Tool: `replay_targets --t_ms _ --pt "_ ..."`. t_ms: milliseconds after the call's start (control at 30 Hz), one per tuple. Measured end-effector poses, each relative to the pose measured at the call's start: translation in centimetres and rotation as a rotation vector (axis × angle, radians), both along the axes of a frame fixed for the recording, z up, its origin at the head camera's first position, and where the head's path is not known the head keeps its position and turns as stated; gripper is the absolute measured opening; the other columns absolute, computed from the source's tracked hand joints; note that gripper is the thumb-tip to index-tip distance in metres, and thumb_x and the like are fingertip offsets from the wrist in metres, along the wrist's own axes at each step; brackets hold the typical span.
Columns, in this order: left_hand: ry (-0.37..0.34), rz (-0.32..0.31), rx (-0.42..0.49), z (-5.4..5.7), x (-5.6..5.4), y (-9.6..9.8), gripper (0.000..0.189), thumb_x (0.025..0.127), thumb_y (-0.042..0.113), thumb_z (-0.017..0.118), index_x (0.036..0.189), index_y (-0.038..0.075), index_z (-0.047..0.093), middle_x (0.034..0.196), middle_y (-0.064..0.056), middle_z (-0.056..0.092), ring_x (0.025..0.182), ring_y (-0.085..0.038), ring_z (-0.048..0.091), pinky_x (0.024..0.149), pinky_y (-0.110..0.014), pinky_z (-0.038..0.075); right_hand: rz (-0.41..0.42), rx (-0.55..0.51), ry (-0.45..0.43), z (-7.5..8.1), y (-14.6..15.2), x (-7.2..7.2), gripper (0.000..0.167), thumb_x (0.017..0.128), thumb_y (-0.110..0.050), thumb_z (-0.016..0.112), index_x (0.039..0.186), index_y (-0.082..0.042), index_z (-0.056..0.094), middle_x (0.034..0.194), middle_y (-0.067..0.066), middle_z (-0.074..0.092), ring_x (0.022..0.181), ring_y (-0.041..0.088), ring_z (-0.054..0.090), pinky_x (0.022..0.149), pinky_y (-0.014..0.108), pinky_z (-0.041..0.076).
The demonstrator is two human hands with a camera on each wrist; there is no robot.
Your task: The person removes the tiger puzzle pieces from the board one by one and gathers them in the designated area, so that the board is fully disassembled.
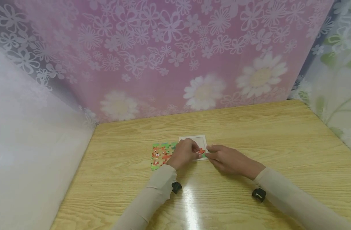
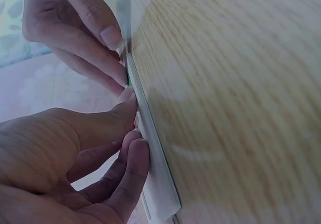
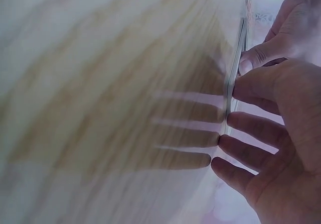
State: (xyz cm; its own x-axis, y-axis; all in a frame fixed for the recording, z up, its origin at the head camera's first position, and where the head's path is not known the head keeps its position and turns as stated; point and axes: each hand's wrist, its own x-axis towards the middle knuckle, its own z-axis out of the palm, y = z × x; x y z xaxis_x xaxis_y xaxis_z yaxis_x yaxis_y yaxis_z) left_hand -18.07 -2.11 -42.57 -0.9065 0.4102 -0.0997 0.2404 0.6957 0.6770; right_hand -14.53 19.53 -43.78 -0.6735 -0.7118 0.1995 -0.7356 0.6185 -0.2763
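A small white-rimmed puzzle tray (image 1: 204, 138) lies on the table with its board partly under my left hand (image 1: 184, 153). At its lower right corner shows a red and green puzzle piece (image 1: 202, 150). The left thumb and curled fingers pinch at this piece, mostly covering it; in the left wrist view they sit right over the tray rim (image 2: 155, 174). My right hand (image 1: 228, 159) touches the tray's right edge with fairly straight fingers. In the right wrist view its fingertips (image 3: 228, 166) spread along the edge, near the tabletop.
Left of the tray, an assembled-looking patch of puzzle pieces (image 1: 156, 155) shows an orange tiger on green, partly behind the left hand. The wood-grain table (image 1: 121, 191) meets a pink flowered curtain (image 1: 152, 80) at the back, with pale sheets at both sides.
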Motion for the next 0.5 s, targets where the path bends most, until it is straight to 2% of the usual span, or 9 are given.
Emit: replay_targets --t_ms 300,500 --pt "-0.011 0.006 -0.002 -0.01 0.07 -0.11 0.014 0.086 0.012 0.084 0.096 0.005 0.078 0.085 0.002 0.069 0.077 -0.008 0.061 0.07 -0.024 0.052 0.025 0.019 -0.008 0.23 0.19 0.06 0.024 0.097 -0.008 0.066 0.118 0.001 0.074 0.132 0.024 0.063 0.121 0.041 0.061 0.092 0.052 0.054" --pt "-0.002 -0.006 -0.024 -0.04 -0.02 -0.05 0.016 0.086 0.014 0.084 0.097 0.005 0.077 0.087 0.003 0.069 0.078 -0.007 0.061 0.071 -0.023 0.052 0.023 0.012 -0.093 0.48 0.17 -0.29 0.026 0.099 -0.009 0.064 0.12 0.005 0.072 0.134 0.026 0.061 0.124 0.042 0.058 0.098 0.054 0.049"
